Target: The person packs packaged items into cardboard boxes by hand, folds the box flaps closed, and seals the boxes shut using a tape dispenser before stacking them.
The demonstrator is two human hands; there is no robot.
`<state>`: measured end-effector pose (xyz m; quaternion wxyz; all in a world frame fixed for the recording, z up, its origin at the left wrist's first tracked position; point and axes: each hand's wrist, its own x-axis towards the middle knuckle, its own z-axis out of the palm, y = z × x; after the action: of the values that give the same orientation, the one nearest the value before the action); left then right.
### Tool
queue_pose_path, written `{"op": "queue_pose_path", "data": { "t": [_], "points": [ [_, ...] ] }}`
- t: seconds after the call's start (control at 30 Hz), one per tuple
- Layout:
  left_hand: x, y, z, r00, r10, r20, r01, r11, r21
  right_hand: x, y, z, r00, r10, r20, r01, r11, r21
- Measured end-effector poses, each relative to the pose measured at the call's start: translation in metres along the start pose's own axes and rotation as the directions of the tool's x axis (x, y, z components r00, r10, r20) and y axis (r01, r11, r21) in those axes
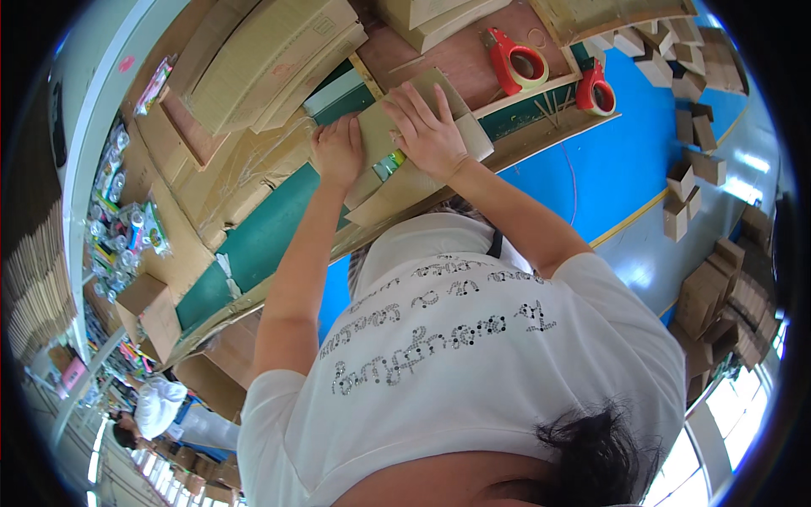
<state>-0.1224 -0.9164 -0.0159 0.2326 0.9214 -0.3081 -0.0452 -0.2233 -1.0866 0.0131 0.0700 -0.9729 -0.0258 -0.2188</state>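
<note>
A small brown cardboard box (384,127) lies on the green-topped work table (262,232), its flaps partly folded over. Something green and yellow (389,160) shows in the gap between the flaps. My left hand (338,152) is curled on the box's left flap, gripping its edge. My right hand (427,127) presses down on the top flap with its fingers spread toward the far side. Both forearms reach up from my white printed T-shirt (456,355) at the bottom of the view.
Two red tape dispensers (517,63) (596,93) sit on the table's far right. Flat cardboard sheets (270,59) are stacked at the upper left, colourful packets (122,228) at the left. Several small folded boxes (688,177) lie on the blue floor. Another person in white (156,406) works at the lower left.
</note>
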Motion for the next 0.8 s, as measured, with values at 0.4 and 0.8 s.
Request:
{"op": "queue_pose_path", "data": {
  "t": [0.4, 0.8],
  "points": [
    [-0.025, 0.059, 0.008, 0.996, -0.087, 0.003, 0.086, 0.988, 0.127, 0.002, 0.006, 0.015, 0.928, 0.123, 0.353, -0.146, 0.988, 0.039],
    [-0.022, 0.048, 0.023, 0.982, -0.007, -0.188, 0.040, 0.985, 0.171, 0.000, 0.013, 0.018, 0.986, 0.115, 0.120, -0.133, 0.979, 0.157]
  ]
}}
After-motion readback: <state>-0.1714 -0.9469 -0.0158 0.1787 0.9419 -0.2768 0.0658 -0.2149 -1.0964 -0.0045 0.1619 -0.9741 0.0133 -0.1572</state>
